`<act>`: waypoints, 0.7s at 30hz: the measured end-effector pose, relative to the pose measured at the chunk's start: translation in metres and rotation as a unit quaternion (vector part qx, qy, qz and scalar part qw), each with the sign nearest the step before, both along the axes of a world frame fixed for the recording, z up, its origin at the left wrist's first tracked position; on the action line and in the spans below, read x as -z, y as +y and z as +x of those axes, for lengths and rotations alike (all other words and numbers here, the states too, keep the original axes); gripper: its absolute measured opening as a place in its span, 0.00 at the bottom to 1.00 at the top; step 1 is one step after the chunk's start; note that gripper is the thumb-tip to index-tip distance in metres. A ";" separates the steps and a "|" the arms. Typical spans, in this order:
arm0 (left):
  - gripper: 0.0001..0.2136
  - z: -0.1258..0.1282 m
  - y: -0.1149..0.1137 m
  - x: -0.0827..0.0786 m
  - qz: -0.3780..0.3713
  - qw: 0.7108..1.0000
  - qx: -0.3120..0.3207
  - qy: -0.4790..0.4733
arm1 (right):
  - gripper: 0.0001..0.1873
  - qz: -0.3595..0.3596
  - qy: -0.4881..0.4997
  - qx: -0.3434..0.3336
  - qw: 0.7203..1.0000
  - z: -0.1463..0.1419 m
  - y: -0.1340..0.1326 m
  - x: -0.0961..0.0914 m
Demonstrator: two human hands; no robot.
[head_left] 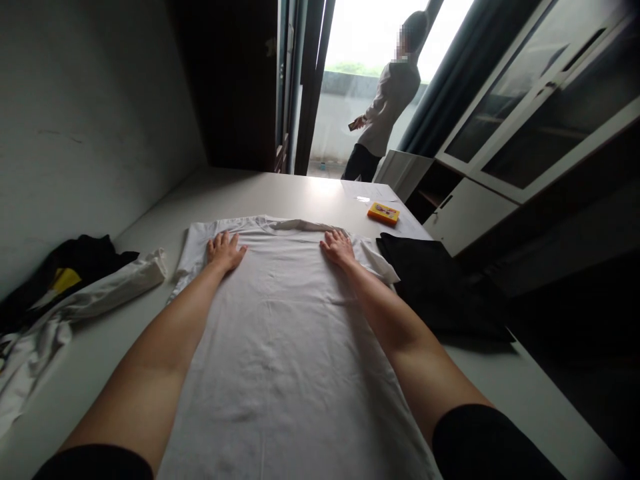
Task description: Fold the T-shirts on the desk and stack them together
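Observation:
A white T-shirt (280, 320) lies spread flat before me, its neckline at the far end and its body running toward me. My left hand (225, 252) rests on the cloth near the left shoulder, fingers spread. On the other side of the neckline, my right hand (339, 247) lies on the shirt near the right shoulder, its fingers stretched out. Both palms face down on the fabric. The shirt's lower hem runs out of view at the bottom.
Dark and white clothes (95, 293) lie at the left of the white table (300, 190). Folded black cloth (435, 280) is at the right, with a yellow box (383, 213) beyond. A person (393, 93) stands by the window. White cabinets (475, 207) line the right.

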State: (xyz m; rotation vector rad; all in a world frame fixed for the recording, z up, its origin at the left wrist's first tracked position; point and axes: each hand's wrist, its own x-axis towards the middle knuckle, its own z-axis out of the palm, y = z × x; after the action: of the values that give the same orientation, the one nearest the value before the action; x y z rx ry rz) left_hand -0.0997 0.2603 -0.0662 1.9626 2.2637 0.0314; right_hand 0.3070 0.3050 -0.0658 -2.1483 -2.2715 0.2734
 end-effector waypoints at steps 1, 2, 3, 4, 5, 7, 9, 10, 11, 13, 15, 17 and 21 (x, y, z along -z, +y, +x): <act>0.35 -0.003 0.002 0.001 0.005 1.000 -0.007 0.000 | 0.36 0.002 0.000 0.000 1.000 0.003 -0.002 0.001; 0.35 -0.005 0.004 0.001 0.009 1.000 -0.010 -0.001 | 0.36 0.003 -0.001 -0.002 1.000 0.006 -0.004 0.002; 0.35 -0.007 0.004 0.002 0.014 1.000 -0.012 -0.002 | 0.36 0.004 -0.003 -0.004 1.000 0.007 -0.005 0.003; 0.35 -0.008 0.004 0.002 0.018 1.000 -0.012 -0.002 | 0.35 0.006 -0.005 -0.006 1.000 0.007 -0.006 0.003; 0.34 -0.007 0.004 0.003 0.023 1.000 -0.009 -0.003 | 0.35 0.012 -0.009 -0.007 1.000 0.006 -0.007 0.003; 0.33 -0.006 0.002 0.003 0.033 0.999 0.005 -0.003 | 0.33 0.028 -0.017 -0.011 0.999 0.000 -0.006 0.001; 0.31 -0.003 0.000 0.003 0.046 0.999 0.028 -0.004 | 0.32 0.049 -0.016 -0.031 0.998 -0.010 -0.002 -0.001; 0.31 -0.002 -0.001 0.003 0.052 0.998 0.040 -0.004 | 0.31 0.057 -0.009 -0.049 0.997 -0.016 0.001 -0.003; 0.31 -0.002 -0.001 0.002 0.057 0.997 0.050 -0.005 | 0.31 0.061 0.002 -0.071 0.996 -0.023 0.005 -0.004; 0.31 -0.001 -0.002 0.002 0.060 0.996 0.064 -0.007 | 0.33 0.059 0.024 -0.107 0.992 -0.037 0.014 -0.005; 0.31 -0.002 -0.001 0.002 0.052 0.996 0.073 -0.010 | 0.35 0.047 0.036 -0.128 0.990 -0.049 0.022 -0.004; 0.30 -0.003 0.000 0.003 0.041 0.996 0.077 -0.011 | 0.34 0.032 0.039 -0.144 0.988 -0.057 0.028 -0.002; 0.29 -0.006 0.003 0.006 0.033 0.996 0.078 -0.010 | 0.34 0.011 0.040 -0.159 0.986 -0.061 0.029 0.003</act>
State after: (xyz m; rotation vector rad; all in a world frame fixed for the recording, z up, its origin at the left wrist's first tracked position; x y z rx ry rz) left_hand -0.1054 0.2629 -0.0723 2.1559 2.1167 0.1111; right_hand 0.2458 0.3336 -0.0691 -1.7233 -2.5475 0.3257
